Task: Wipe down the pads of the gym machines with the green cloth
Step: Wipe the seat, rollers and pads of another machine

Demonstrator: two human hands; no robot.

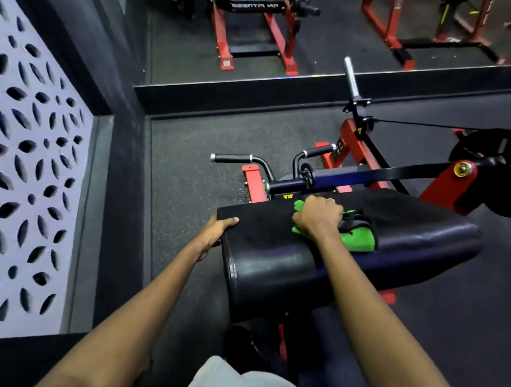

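Head view: wiping the top of a black pad [271, 267] on a red-framed machine [352, 146].
The right hand [318, 215] presses the bunched green cloth [358, 240] onto the pad's top face. Its fingers [330, 202] are curled over the cloth's left part, and the rest spills out to the right of the knuckles. The left hand [213, 236] grips the pad's left end, thumb on top, with its other fingers hidden below the edge. The wipe looks under way; the next move calls for an even-pressure sweep right along the top, then over the rounded near face.
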